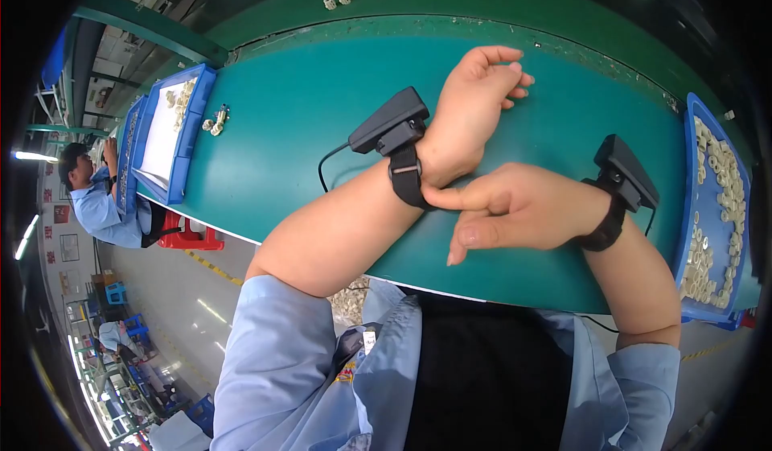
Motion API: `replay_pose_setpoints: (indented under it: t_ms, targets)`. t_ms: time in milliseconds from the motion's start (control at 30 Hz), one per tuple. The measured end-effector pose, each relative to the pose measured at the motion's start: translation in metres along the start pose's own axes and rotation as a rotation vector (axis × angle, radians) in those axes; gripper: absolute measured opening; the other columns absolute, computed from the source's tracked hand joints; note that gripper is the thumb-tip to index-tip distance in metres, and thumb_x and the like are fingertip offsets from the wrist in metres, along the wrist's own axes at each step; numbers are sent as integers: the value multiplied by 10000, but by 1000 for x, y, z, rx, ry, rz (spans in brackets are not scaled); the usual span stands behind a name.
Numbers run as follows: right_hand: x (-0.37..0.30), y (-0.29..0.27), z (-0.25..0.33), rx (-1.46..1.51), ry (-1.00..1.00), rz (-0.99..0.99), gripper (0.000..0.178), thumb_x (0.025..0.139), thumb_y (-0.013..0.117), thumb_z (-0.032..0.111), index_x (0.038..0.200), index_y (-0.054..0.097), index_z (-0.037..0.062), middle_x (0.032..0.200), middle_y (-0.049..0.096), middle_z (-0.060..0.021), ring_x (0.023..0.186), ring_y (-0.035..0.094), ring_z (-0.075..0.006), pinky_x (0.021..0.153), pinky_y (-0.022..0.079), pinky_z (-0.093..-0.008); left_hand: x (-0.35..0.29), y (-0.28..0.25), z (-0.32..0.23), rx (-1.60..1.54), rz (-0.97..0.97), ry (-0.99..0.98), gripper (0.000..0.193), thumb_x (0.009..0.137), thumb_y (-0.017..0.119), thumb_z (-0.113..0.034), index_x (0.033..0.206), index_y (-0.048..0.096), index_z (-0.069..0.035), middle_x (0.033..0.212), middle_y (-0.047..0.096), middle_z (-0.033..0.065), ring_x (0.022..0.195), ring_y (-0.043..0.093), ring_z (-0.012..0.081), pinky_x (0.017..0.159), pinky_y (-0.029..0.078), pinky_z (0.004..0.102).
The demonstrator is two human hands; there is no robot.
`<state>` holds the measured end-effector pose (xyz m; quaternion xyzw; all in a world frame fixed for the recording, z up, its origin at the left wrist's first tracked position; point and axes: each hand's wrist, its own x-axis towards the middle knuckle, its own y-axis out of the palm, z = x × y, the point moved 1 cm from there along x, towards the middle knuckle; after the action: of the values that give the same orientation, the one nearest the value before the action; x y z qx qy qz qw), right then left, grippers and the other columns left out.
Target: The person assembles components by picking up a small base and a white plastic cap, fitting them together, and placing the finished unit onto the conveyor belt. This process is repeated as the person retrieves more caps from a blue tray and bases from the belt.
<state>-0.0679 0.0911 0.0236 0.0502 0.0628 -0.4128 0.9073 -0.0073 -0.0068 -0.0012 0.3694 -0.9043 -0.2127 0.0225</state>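
At the left end of the bench [305, 89] I see a blue tray [187, 147] of pale parts, with a few loose parts [216, 122] just beside it. Nearer the middle, the black left strap [404, 181] sits round the left wrist, over the bench's near half. The left hand [473, 109] reaches toward the far edge, fingers loosely curled, empty. The right hand [523, 208] grasps nothing; its index finger touches the wrist by that strap, whether under it I can't tell. Seemingly the strap is being adjusted; the next move would call for a light fingertip along its edge. A tray of pale rings [711, 218] fills the right end.
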Motion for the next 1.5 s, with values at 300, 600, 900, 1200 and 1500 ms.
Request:
replay_pose_setpoints:
  t_ms: [300, 600, 900, 1200, 1500]
  targets:
    - [9, -12, -9, 141, 9, -78, 256, 867, 552, 215, 1025, 575, 16, 689, 596, 8, 593, 501, -44, 537, 397, -192, 12, 5, 14, 139, 90, 161, 138, 854, 501, -87, 973, 529, -25, 863, 586, 42, 791, 555, 90, 699, 437, 205]
    - [0, -17, 3, -494, 133, -395, 227, 816, 617, 254, 778, 607, 31, 544, 505, 12, 492, 423, -54, 448, 332, -230, 20, 0, 14, 214, 140, 108, 158, 869, 514, -105, 1001, 529, -19, 885, 575, 39, 809, 546, 99, 765, 442, 216]
    - [-104, -33, 57, -1162, 210, -972, 248, 790, 621, 240, 887, 597, 13, 779, 602, -125, 729, 581, -215, 643, 444, -308, 27, -20, 10, 193, 226, 5, 182, 856, 531, -147, 978, 545, -13, 879, 592, 46, 754, 549, 110, 698, 455, 235]
    - [-314, -50, -29, -1088, 687, -1550, 276, 776, 587, 137, 1036, 579, 45, 815, 619, -150, 797, 594, -298, 703, 464, -339, 6, 3, 4, 980, 295, 401, 168, 832, 555, -157, 949, 583, -39, 869, 585, 55, 789, 534, 143, 714, 439, 260]
    - [-284, -80, -23, -1029, 963, -1362, 210, 759, 587, 68, 962, 552, 26, 848, 596, -141, 748, 581, -244, 683, 470, -315, 6, 2, 4, 958, 312, 381, 169, 825, 566, -142, 957, 586, -39, 869, 591, 57, 792, 532, 155, 701, 446, 270]
